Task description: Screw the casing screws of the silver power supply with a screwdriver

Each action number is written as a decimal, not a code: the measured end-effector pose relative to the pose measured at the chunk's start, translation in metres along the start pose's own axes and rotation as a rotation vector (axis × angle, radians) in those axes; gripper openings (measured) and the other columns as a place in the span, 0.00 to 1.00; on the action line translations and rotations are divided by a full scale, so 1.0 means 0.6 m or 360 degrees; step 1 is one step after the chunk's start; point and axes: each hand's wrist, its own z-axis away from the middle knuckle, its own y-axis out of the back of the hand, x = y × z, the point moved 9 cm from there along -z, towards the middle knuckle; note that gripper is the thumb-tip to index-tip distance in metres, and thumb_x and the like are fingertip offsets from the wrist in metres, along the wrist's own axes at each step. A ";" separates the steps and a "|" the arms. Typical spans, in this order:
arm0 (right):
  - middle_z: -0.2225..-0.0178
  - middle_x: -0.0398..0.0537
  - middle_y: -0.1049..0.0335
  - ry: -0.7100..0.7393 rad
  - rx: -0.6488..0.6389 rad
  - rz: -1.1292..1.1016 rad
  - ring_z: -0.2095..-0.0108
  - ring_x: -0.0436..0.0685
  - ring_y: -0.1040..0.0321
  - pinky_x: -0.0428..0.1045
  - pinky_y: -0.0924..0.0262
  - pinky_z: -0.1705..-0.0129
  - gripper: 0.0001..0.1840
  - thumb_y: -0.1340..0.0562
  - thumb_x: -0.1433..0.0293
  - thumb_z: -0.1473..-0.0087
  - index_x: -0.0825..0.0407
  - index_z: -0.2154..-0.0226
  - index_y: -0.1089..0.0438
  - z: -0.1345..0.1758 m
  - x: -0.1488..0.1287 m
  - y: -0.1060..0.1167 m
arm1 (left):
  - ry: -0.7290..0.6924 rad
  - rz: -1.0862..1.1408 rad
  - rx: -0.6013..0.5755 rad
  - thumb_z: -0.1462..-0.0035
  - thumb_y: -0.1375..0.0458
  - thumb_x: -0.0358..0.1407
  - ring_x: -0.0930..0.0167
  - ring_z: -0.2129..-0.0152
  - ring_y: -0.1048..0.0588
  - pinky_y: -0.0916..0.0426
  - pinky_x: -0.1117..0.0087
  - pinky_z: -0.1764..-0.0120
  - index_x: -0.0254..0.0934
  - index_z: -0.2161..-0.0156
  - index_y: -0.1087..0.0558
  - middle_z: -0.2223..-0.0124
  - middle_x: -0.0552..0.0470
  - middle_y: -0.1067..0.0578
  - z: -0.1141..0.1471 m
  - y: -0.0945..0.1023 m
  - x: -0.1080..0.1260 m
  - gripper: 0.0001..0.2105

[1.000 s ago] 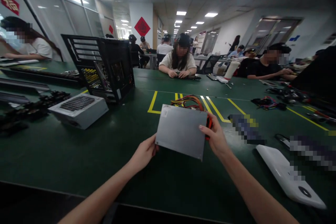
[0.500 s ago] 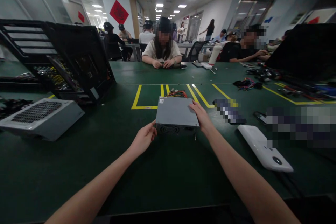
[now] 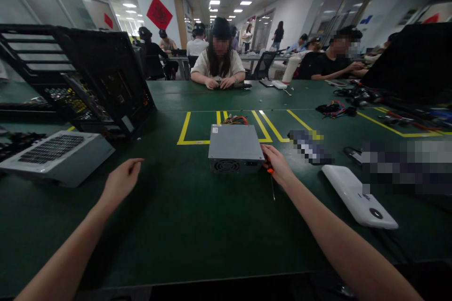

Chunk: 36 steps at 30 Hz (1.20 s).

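A grey computer power supply (image 3: 236,143) lies on the green table in front of me, its fan and socket side towards me and coloured cables behind it. At its right front corner, my right hand (image 3: 278,164) is closed around a screwdriver (image 3: 270,168) with an orange and black handle, its thin shaft pointing down towards me. The fingers of that hand are close against the casing; whether they touch it I cannot tell. My left hand (image 3: 122,179) is well left of the power supply, fingers loosely bent and holding nothing.
On the left stand an open black computer case (image 3: 106,80) and a second power supply (image 3: 58,155). A white power bank (image 3: 358,195) lies at right, near a blurred phone-like object (image 3: 310,146). Cables (image 3: 335,109) lie farther back. A person (image 3: 218,63) sits opposite.
My left hand has let go of the power supply and moved left. The right hand has slid down to its front corner, and the screwdriver now shows beneath it, farther right.
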 end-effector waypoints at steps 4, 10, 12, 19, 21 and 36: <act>0.80 0.36 0.38 -0.0001 0.0012 0.0002 0.84 0.44 0.47 0.41 0.57 0.85 0.15 0.36 0.58 0.63 0.49 0.72 0.33 0.001 0.004 0.003 | 0.0197 -0.0735 0.0024 0.41 0.66 0.45 0.60 0.65 0.30 0.39 0.67 0.68 0.34 0.42 0.46 0.51 0.40 0.34 -0.004 0.044 -0.096 0.26; 0.81 0.35 0.40 0.0014 0.0016 0.0003 0.83 0.44 0.46 0.41 0.56 0.85 0.13 0.36 0.59 0.62 0.49 0.74 0.33 0.008 0.000 -0.005 | 0.0224 -0.0911 -0.0091 0.42 0.71 0.49 0.60 0.63 0.30 0.39 0.68 0.68 0.37 0.43 0.45 0.50 0.41 0.34 -0.018 0.032 -0.126 0.28; 0.80 0.36 0.40 0.0013 0.0005 -0.0009 0.83 0.44 0.46 0.40 0.55 0.85 0.13 0.36 0.59 0.62 0.49 0.74 0.33 0.013 -0.001 -0.002 | 0.0228 -0.0938 -0.0050 0.43 0.73 0.51 0.60 0.63 0.30 0.38 0.67 0.67 0.37 0.42 0.47 0.49 0.40 0.35 -0.020 0.039 -0.131 0.30; 0.78 0.38 0.38 -0.0001 0.0013 -0.0040 0.82 0.44 0.45 0.41 0.54 0.86 0.14 0.38 0.55 0.58 0.48 0.74 0.33 0.023 -0.003 -0.002 | 0.0285 -0.0961 -0.0140 0.45 0.76 0.55 0.57 0.58 0.32 0.38 0.65 0.64 0.39 0.43 0.46 0.47 0.40 0.36 -0.032 0.043 -0.183 0.34; 0.79 0.39 0.38 -0.0007 0.0003 -0.0055 0.82 0.45 0.45 0.41 0.54 0.86 0.15 0.40 0.53 0.56 0.48 0.73 0.33 0.028 -0.005 -0.007 | 0.0297 -0.0968 -0.0102 0.45 0.73 0.55 0.59 0.58 0.31 0.38 0.67 0.64 0.37 0.44 0.44 0.48 0.40 0.34 -0.035 0.048 -0.186 0.33; 0.77 0.39 0.39 0.0036 -0.0096 0.0084 0.80 0.46 0.44 0.41 0.51 0.84 0.19 0.43 0.50 0.54 0.47 0.67 0.33 0.038 -0.013 -0.020 | 0.0548 -0.0512 -0.0129 0.44 0.55 0.46 0.68 0.75 0.34 0.46 0.73 0.72 0.37 0.70 0.41 0.75 0.52 0.35 -0.031 0.048 -0.164 0.14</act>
